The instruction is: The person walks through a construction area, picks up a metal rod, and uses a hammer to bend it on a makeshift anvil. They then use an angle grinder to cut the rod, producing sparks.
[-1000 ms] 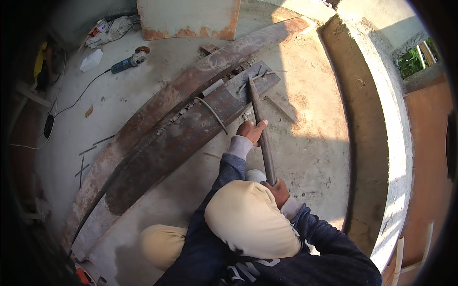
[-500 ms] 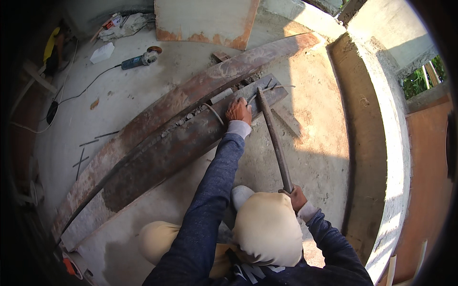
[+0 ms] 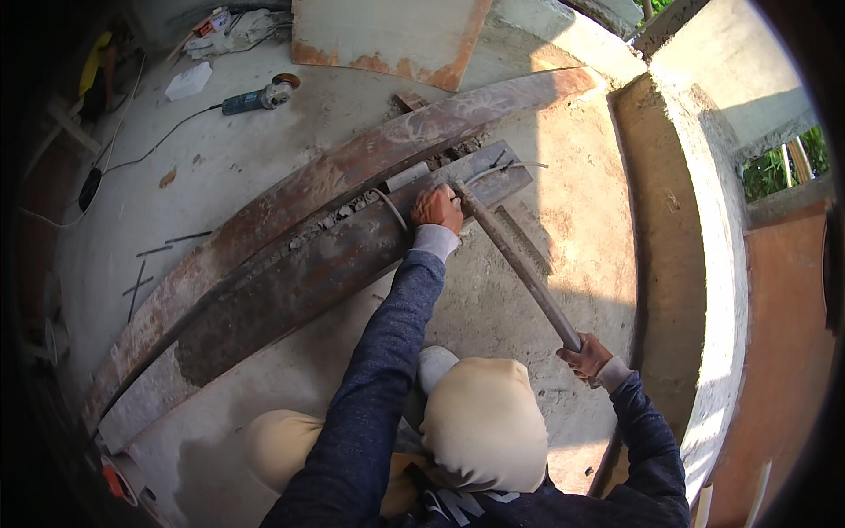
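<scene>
Looks down on a dusty concrete floor (image 3: 493, 299), part shaded and part sunlit, edged on the right by a low concrete wall (image 3: 673, 264). Shows a curved rusty plate (image 3: 387, 143) running behind a long dark steel beam (image 3: 282, 299), with an angle grinder (image 3: 255, 98) farther off on the left.

Holds a long round pipe (image 3: 528, 278) by its near end, right hand (image 3: 588, 356) wrapped around it; slants it from there up to the beam's far end, its tip just beside the left hand (image 3: 437, 208) and a thin bent rod (image 3: 519, 165). Rests the left hand curled at the beam; cannot tell whether anything is held within it.

Judging by looks, should handle as stiff and fairly heavy, hardly fragile, perhaps a little slick with dust. Calls for a full wrap near the lower end, plus a second hold midway for steadying.

Differs from half a second ago in leaning the pipe over more, right hand farther out, tip nearer the left hand. Against one second ago, no longer has both hands on the shaft.
</scene>
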